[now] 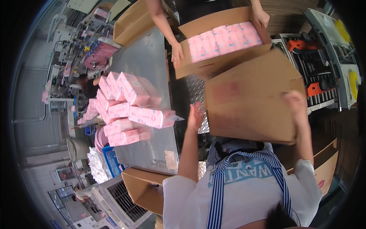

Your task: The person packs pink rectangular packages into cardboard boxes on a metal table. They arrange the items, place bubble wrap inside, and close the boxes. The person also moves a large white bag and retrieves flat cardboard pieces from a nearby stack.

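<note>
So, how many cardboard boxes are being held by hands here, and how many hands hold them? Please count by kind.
Cardboard boxes held: 2, the plain box and the open box with pink packs
Wearer's hands: 2, left hand, right hand
Other person's hands: 2, one hand, the other hand
Total: 6

Workshop interior. Steel-topped table [146, 65] centre-left; diamond-plate floor [195, 89] beside it. Corrugated metal wall [32, 114] at left. Machinery with pink reel [95, 61] behind. Roller rack [318, 82] at right.
</note>
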Available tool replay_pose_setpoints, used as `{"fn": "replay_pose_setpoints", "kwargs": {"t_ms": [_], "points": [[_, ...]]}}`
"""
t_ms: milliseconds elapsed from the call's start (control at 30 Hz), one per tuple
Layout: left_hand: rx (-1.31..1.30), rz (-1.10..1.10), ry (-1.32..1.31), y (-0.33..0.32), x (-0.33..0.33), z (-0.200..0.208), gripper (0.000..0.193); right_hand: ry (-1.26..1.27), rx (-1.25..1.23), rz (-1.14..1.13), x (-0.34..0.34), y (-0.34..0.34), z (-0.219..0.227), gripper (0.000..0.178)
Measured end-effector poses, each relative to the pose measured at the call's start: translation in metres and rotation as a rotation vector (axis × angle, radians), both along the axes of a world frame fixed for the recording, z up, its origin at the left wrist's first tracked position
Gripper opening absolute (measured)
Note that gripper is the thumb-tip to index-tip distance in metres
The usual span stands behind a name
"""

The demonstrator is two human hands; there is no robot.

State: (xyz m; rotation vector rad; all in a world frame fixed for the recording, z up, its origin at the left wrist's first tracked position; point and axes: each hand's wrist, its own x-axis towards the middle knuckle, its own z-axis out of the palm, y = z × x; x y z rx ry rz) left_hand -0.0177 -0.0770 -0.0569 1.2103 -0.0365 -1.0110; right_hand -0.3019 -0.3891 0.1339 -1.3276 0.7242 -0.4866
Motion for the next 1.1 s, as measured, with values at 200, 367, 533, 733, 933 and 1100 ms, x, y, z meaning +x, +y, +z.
{"fn": "replay_pose_setpoints", "kwargs": {"t_ms": [200,367,533,733,933,1100], "points": [[-0.026,0.129,0.080,0.096,0.053,0.061,0.077,0.156,-1.384,0.332,0.100,0.080,0.015,0.045],[0.523,-0.027,-0.667,0.064,0.003,0.035,0.048,0.991,-0.638,0.216,0.023,-0.031,-0.096,0.074],[0.124,-0.019,0.015,0.052,-0.006,-0.020,0.048,0.832,-0.560,0.066,-0.091,-0.128,-0.109,0.047],[1.508,-0.443,-0.859,0.100,0.005,-0.076,0.041,0.905,-0.909,0.407,-0.012,-0.051,-0.082,0.031],[0.613,-0.542,0.052,0.134,0.036,0.126,0.046,1.246,-0.663,0.488,0.086,0.023,-0.058,0.077],[1.014,0.383,-0.922,0.222,0.126,0.129,0.031,0.282,-1.320,0.531,0.212,0.165,-0.042,0.077]]}}
